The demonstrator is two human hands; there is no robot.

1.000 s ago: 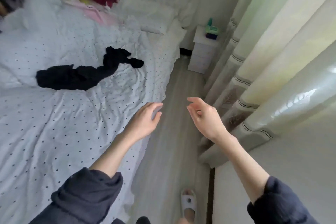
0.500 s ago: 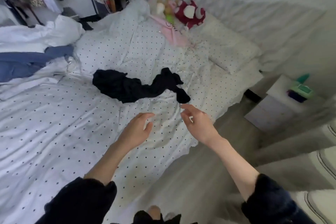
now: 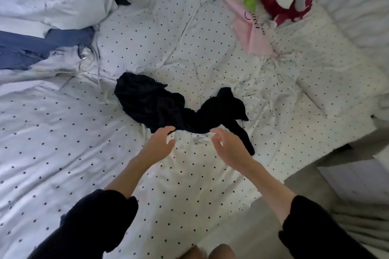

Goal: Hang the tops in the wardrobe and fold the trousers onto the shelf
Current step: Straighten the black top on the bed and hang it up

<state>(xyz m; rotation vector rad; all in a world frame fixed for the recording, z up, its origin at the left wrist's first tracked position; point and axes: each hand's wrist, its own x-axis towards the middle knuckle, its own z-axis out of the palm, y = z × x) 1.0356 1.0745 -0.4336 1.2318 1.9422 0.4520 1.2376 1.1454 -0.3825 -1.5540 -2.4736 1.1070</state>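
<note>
While the big bed with its dotted white cover fills most of the room, a crumpled black garment lies near its middle. Blue jeans sit far off on the left, well apart from it. Both hands reach to its near edge. Left hand has loose, curved fingers; right hand too, holding nothing.

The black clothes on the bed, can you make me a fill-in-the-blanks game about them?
1. The crumpled garment on the bed is ____ in colour.
2. The duvet is white with small black ____.
3. The red and white plush toy lies next to a ____ cloth.

Missing words: black; dots; pink
</note>
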